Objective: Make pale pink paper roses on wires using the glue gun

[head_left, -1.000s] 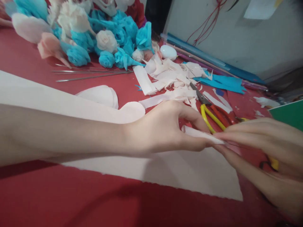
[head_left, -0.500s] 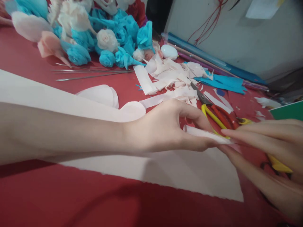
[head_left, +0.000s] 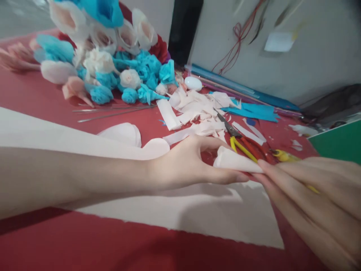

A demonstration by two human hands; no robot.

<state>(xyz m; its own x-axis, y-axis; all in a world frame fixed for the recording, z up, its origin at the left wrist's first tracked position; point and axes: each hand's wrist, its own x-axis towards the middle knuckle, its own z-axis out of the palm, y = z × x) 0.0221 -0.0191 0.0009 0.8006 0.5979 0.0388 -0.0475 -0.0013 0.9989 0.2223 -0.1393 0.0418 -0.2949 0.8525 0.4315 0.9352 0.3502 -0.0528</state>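
Observation:
A pale pink rolled paper petal (head_left: 237,161), cone-shaped, lies between my two hands. My right hand (head_left: 307,188) pinches its narrow end between fingertips and thumb. Around the wider part curves my left hand (head_left: 188,162), thumb in front and fingers behind; the fingertips are partly hidden by the roll. Beneath my left forearm stretches a long pale paper sheet (head_left: 214,218). Rounded paper petals (head_left: 121,133) rest just past that forearm, one more petal (head_left: 156,146) near the wrist. Behind the roll lie scissors (head_left: 244,145) with red and yellow handles, blades apart.
Paper flowers (head_left: 129,79) in blue, white and pink are heaped at the back left. Thin metal rods (head_left: 113,110) lie before them. Paper scraps (head_left: 194,109) pile up mid-table, with blue strips (head_left: 251,111) beside them. A green board (head_left: 338,141) stands at right.
The camera view has tilted up, showing more flowers. The rolled petal has turned and now shows more of its wide end, while my right hand still pinches the tip.

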